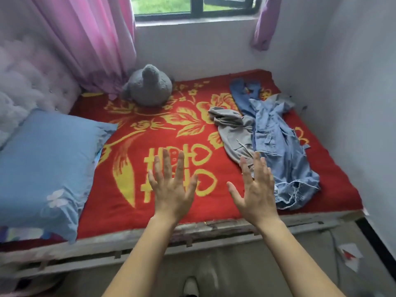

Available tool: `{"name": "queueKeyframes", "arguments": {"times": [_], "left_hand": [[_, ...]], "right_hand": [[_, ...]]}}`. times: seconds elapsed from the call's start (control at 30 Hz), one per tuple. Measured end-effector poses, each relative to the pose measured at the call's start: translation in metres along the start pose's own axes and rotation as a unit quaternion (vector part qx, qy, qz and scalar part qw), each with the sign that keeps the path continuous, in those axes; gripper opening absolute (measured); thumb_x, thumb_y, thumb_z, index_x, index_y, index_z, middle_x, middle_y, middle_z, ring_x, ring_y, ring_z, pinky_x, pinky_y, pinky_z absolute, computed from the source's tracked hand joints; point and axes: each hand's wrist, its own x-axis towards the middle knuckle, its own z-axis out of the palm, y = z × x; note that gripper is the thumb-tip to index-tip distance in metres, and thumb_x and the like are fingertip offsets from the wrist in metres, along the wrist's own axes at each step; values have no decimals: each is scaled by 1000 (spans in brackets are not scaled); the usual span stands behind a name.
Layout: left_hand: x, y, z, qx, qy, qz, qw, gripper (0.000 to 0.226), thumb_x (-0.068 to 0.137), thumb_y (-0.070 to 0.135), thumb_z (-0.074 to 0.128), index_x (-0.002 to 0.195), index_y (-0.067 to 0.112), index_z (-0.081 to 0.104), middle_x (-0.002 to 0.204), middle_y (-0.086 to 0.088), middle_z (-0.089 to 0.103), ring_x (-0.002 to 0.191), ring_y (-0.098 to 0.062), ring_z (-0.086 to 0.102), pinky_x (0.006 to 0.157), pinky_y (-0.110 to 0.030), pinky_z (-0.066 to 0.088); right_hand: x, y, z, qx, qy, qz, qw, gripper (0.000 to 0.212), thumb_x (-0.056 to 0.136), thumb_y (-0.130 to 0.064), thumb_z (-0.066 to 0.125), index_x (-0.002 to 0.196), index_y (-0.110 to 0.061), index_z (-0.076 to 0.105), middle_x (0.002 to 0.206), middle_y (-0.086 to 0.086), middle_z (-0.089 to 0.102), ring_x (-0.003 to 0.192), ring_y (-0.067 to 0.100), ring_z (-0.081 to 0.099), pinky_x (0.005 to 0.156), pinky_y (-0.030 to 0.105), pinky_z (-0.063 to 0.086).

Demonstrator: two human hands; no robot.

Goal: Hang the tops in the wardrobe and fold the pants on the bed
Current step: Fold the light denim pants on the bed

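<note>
A shoe [190, 286] is being shown on the floor at the lower edge. Above it, two bare forearms are being extended over the near edge of the bed [300, 222]. The left hand [171, 187] and the right hand [256, 190] are being held open, with fingers straight and spread and backs toward the camera; nothing is being gripped by either. Both are being held above the red blanket [128, 189] with its yellow flower pattern, and the right hand's fingertips are being seen in front of the near end of the clothes.

A blue pillow [47, 163] is being carried on the bed's left side, beside the tufted headboard [27, 78]. On the right half, three crumpled garments are being displayed:

- a grey garment [233, 133]
- a light blue garment [282, 151] touching it, with the elastic waistband nearest
- a darker blue garment [244, 93], lying farthest

Whether each is a top or pants cannot be told.

A grey plush toy [147, 88] is being propped beside the pink curtain [90, 39], below the window [192, 9].
</note>
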Motion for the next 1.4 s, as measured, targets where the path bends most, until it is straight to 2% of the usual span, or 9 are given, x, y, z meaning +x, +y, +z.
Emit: {"name": "queueKeyframes", "arguments": {"times": [0.13,0.27,0.57,0.77,0.93,1.03,1.1,1.23,1.4], "left_hand": [[66,45,39,1,-50,56,997,74,94,65,26,154,39,-7,161,2,-26,149,-27,-18,118,-61,1],[114,99,91,0,-88,96,992,72,93,68,22,154,41,-5,162,4,-23,149,-25,-17,118,-59,1],[178,231,245,51,-234,54,969,74,93,66,23,156,33,3,165,-1,-7,151,-29,-5,118,-58,11],[183,280,367,77,-365,8,928,71,95,57,41,154,25,19,164,-5,8,150,-27,6,118,-51,20],[140,280,462,104,-486,71,865,61,94,53,46,144,20,37,152,-7,33,141,-29,26,108,-48,31],[114,272,508,136,-534,96,829,65,88,56,52,140,19,38,143,-7,40,133,-31,35,99,-48,37],[102,265,531,158,-554,99,812,68,85,48,62,138,16,35,141,-11,39,131,-35,35,94,-50,41],[91,246,553,122,-555,78,819,78,71,-4,69,136,13,30,137,-15,34,133,-40,29,84,-48,52],[101,226,555,77,-540,117,830,75,72,-10,64,137,13,33,131,-14,39,122,-35,35,72,-36,43]], "right_hand": [[30,50,3,-3,5,79,997,86,93,-59,44,160,-23,4,166,10,-13,153,28,-9,124,48,3],[52,121,12,-5,3,134,991,88,90,-56,48,160,-21,7,166,12,-6,153,31,0,123,51,13],[106,335,43,10,-112,254,961,85,94,-48,55,159,-16,11,165,16,-3,152,34,3,123,48,13],[133,454,102,6,-228,302,925,78,95,-39,55,158,-19,14,164,18,4,151,37,6,120,53,20],[134,512,174,-17,-334,295,895,74,92,-35,61,156,-20,25,157,19,24,145,42,18,116,55,26],[116,528,216,-18,-398,283,872,75,91,-30,64,155,-21,25,158,17,21,145,42,17,114,54,29],[101,531,235,-33,-394,278,875,72,90,-26,66,153,-21,29,155,19,24,142,44,21,112,55,33],[92,527,259,-29,-313,306,899,62,84,-18,63,142,-19,42,140,18,37,133,40,34,110,48,37],[102,514,264,-34,-253,344,904,66,80,-1,55,142,-22,42,136,13,41,128,35,42,104,43,40]]}}
